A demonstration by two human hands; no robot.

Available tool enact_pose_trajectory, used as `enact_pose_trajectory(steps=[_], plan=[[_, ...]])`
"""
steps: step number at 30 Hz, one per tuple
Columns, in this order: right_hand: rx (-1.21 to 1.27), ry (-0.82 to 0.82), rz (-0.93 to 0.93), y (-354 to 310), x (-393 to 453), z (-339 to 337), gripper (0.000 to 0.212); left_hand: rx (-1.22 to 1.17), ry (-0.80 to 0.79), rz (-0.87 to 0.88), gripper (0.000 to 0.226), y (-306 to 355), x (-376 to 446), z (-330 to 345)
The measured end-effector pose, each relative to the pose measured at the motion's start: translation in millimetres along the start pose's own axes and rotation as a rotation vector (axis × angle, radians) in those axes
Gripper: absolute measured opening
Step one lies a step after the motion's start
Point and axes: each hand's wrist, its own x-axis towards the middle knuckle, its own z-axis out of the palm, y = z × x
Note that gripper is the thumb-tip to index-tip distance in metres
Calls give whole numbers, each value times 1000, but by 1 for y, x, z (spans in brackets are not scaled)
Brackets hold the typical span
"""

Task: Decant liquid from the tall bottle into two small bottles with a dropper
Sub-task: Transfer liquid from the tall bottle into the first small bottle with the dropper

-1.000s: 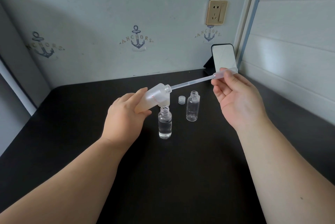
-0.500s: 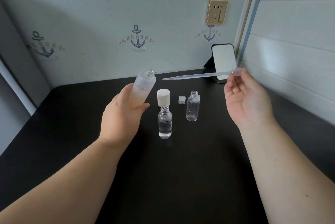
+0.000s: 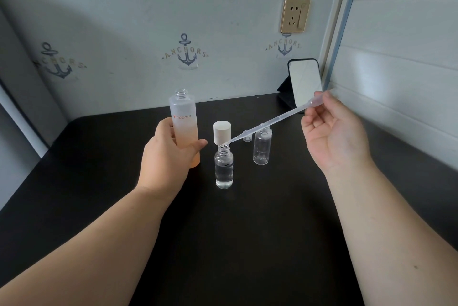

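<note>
Black matte table (image 3: 247, 243) set in a corner. Back wall (image 3: 124, 20) is pale grey-blue w/ three anchor decals (image 3: 187, 51) reading "ANCHORS", plus a gold-coloured socket plate (image 3: 295, 16) upper right. White panelled wall (image 3: 409, 57) runs down the right side. Small black-framed mirror (image 3: 305, 82) is propped on a stand at the table's back right corner, near the wall.

Left hand (image 3: 168, 157) is wrapped round the lower half of the tall bottle (image 3: 184, 127): thumb across the front, fingers behind, firm clasp. Bottle is upright, uncapped, frosted w/ peach tint toward the base & red lettering on the front (can't tell if its base sits on the table or is lifted a bit). Its white cap (image 3: 222, 131) stands on the table just right of it, behind the nearer small bottle.

Right hand (image 3: 332, 137) is palm-up & loosely curled; thumb & forefinger pinch the bulb end of the clear dropper (image 3: 270, 122), other fingers relaxed. Dropper slopes down-left, tip right at the open mouth of the nearer small bottle (image 3: 224, 169), which is upright & approx. two-thirds full of clear liquid. Can't tell if the tip touches the rim.

Second small bottle (image 3: 261, 147) is upright, open & looks empty, just right & behind the first. A small clear cap (image 3: 246, 137) lies beside it, partly hidden by the dropper stem.
</note>
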Motion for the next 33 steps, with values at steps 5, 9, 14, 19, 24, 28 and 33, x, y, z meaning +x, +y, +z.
enact_pose_trajectory(steps=[5,9,14,19,24,28,33], plan=[[-15,-8,-7,0,1,-1,25,-24,-23,-12,66,0,0,0],[-43,-27,-11,0,0,-1,21,-61,-60,-21,70,0,-2,-4],[-98,-32,-10,-1,-2,-1,17,-191,46,-10,40,8,-12,-13],[-130,-31,-4,-1,-4,-1,13,-237,176,149,20,16,-22,-22],[-141,-45,-11,-1,-3,-2,15,-211,-183,303,18,20,-31,-17],[-140,-52,-14,-1,-1,-3,15,-149,-436,268,44,22,-31,-13],[-172,-47,-13,-1,-1,-3,14,-73,-511,283,34,20,-29,-11]])
